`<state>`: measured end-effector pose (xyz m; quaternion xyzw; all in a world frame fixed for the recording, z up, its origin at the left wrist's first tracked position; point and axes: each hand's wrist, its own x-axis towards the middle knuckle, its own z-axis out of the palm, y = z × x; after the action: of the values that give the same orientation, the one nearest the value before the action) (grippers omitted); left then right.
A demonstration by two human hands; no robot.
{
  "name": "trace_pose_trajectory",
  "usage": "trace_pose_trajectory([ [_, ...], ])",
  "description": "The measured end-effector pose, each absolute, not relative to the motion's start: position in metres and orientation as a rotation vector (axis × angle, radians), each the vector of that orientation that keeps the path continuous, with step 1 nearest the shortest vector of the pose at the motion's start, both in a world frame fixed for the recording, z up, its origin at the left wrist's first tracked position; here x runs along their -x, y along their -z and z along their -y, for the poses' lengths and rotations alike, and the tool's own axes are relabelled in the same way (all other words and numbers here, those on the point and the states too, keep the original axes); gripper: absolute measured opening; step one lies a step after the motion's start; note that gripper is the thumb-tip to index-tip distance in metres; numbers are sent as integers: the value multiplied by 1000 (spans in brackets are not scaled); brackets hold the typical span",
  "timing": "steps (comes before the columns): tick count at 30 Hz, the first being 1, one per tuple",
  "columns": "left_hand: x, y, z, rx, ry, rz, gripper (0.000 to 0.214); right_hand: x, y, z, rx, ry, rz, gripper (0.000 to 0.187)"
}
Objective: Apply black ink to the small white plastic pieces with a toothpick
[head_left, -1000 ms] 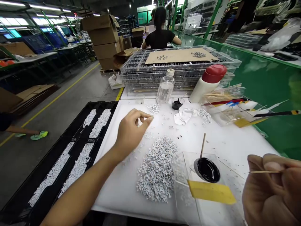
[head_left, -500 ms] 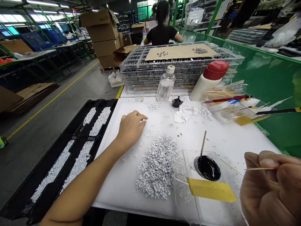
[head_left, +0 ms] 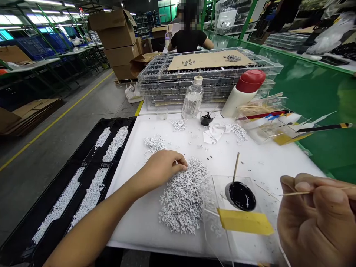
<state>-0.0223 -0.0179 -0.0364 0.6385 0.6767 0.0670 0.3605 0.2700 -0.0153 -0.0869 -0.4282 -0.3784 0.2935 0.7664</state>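
Observation:
My left hand (head_left: 165, 167) is at the upper edge of a big pile of small white curved pieces (head_left: 185, 200), thumb and fingertips pinched together. Whether a piece is between them I cannot make out. At the right, my right hand (head_left: 314, 215) pinches a thin wooden toothpick (head_left: 296, 193), its point towards the left. Between the hands stands a clear plastic stand (head_left: 219, 185) with yellow tape (head_left: 244, 221) across it. On it sits a small cup of glossy black paint (head_left: 241, 196), with a wooden stick (head_left: 236, 167) leaning up out of it.
Smaller piles of white pieces (head_left: 154, 143) lie farther back, near a clear bottle (head_left: 193, 98), a red-capped flask (head_left: 244, 91) and a second black-paint cup (head_left: 207, 118). A black tray (head_left: 75, 163) of white pieces is at left. Ahead, a person (head_left: 189, 39) sits behind stacked clear trays (head_left: 155, 81).
My left hand has moved from the smaller pile at the back towards me and right, to the big pile. My right hand still holds the toothpick; the view has shifted slightly.

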Motion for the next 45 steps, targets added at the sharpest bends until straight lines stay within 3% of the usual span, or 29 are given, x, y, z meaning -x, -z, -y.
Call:
trace_pose_trajectory([
  [3, 22, 35, 19, -1617, -242, -1676, 26, -270, 87, 16, 925, -649, 797, 51],
  [10, 20, 35, 22, -1539, -402, -1636, 23, -271, 90, 15, 883, -659, 856, 31],
  [16, 20, 41, 23, -1455, -441, -1564, 23, -267, 79, 15, 898, -632, 800, 39],
  [23, 15, 41, 27, -1432, -633, -1456, 15, -263, 73, 17, 885, -660, 800, 32],
  [35, 13, 33, 41, -1248, -1138, -1006, 19, -272, 92, 19, 776, -645, 1005, 20],
  [45, 11, 19, 59, -1209, -1166, -885, 20, -269, 90, 21, 747, -651, 1065, 20],
])
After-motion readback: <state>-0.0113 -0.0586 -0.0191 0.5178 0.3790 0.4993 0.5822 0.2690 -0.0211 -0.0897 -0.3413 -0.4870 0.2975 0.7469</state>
